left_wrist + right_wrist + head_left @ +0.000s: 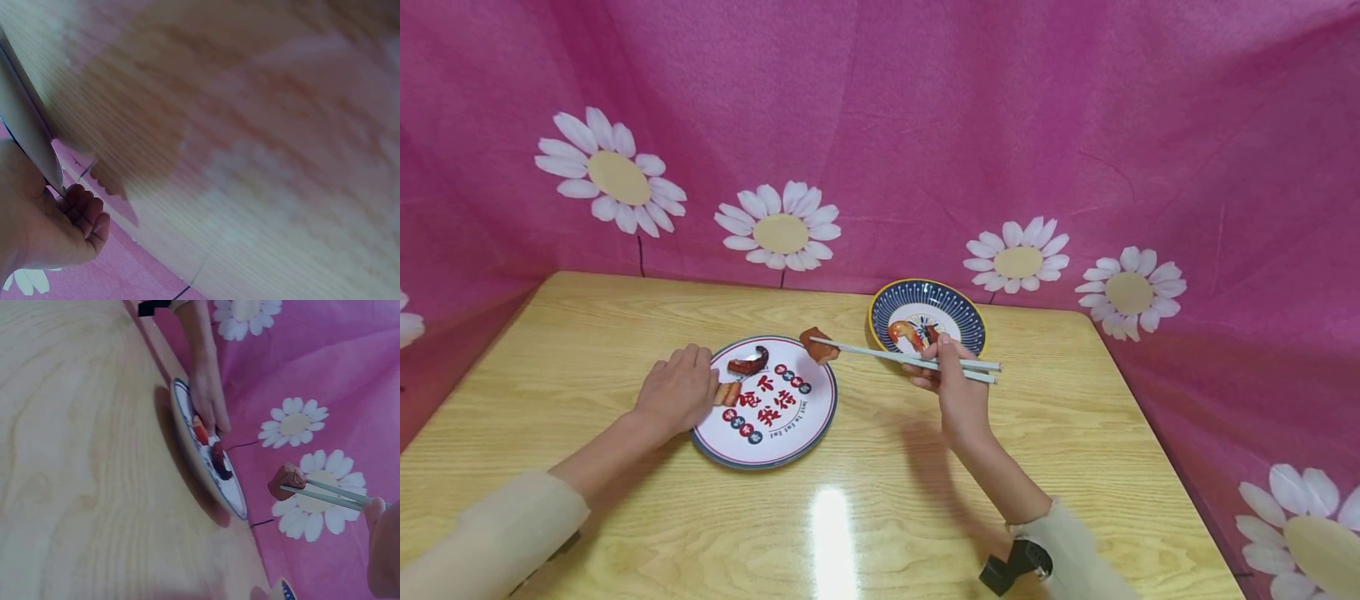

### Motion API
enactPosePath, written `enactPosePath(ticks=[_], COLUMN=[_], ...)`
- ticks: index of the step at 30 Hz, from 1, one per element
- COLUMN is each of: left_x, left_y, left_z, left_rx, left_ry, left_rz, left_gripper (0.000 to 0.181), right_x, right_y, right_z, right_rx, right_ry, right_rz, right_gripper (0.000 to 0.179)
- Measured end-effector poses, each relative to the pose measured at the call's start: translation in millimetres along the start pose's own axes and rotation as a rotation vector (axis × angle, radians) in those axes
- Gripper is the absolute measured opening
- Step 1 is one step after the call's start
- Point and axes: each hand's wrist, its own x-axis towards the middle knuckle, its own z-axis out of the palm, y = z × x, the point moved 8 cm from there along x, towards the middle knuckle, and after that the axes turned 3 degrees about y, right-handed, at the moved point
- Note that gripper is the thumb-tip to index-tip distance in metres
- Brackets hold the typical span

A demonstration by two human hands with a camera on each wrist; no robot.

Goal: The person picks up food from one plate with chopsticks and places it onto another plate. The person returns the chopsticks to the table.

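My right hand (958, 400) holds a pair of pale green chopsticks (880, 353). Their tips pinch a reddish-brown piece of meat (818, 345), raised over the far right rim of the white plate (822, 392) in the head view. My left hand (677, 387) grips the plate's left rim; in the left wrist view its fingers (87, 212) curl at the edge. On the plate lie a dark, curved, glossy food piece (748, 362) and an orange-pink striped food piece (727, 393), close to the left fingers. The right wrist view shows the plate (232, 492) tilted and the meat (287, 481) apart from it.
A blue-patterned bowl (966, 321) with a yellow rim stands at the back, behind the right hand. It holds an orange shrimp (904, 335) and a dark piece partly hidden by the fingers. A pink flowered cloth (895, 150) hangs behind the wooden table (910, 517).
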Motion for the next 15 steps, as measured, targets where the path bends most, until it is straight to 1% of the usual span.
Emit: enactPosePath(ticks=[7, 15], left_x=[0.0, -0.7], left_y=[-0.2, 1.6], left_z=[0.3, -1.7], left_rx=[-0.009, 0.0], left_ry=[-0.014, -0.002], left_rz=[-0.007, -0.004], left_gripper=[0.028, 0.028], right_x=[7.2, 18.4], right_y=[-15, -23], right_z=[-12, -29], right_rx=[0.034, 0.016], right_ry=[0.033, 0.092], right_rz=[-0.055, -0.07], right_gripper=[0.035, 0.035])
